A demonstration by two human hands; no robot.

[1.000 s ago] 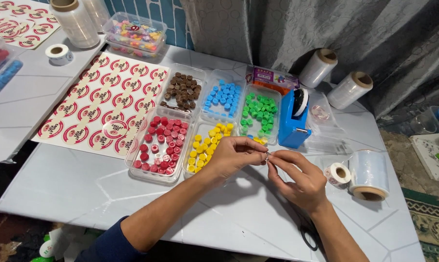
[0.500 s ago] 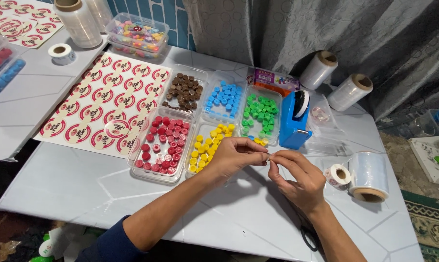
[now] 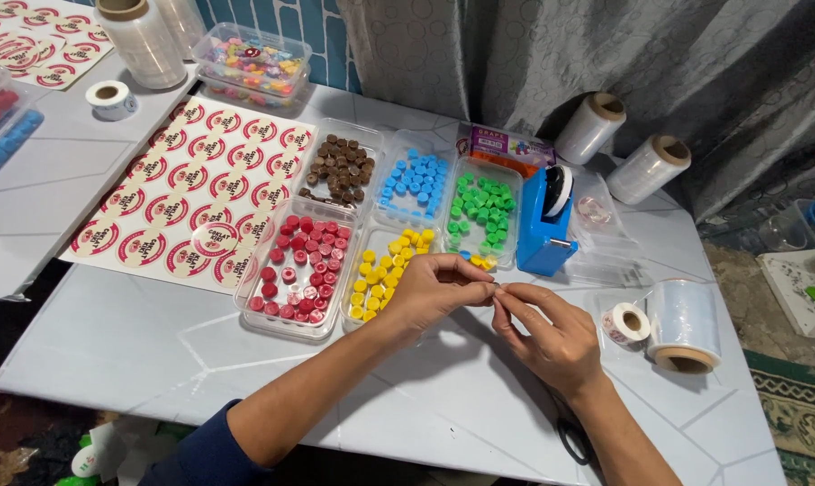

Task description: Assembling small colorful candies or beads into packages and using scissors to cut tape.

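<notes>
Pinching something tiny (unclear what) between both hands [image 3: 498, 301] above the table [image 3: 155, 351].

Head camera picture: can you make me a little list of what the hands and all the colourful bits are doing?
left hand: fingertips pinched, meeting the right hand's above the table
right hand: fingertips pinched on something too small to tell
nearest tray: yellow pieces, just behind the left hand
other trays: red pieces, brown pieces, blue pieces, green pieces
tape dispenser: blue, upright, right of the green tray
sticker sheet: flat, left of the trays
table: white
</notes>
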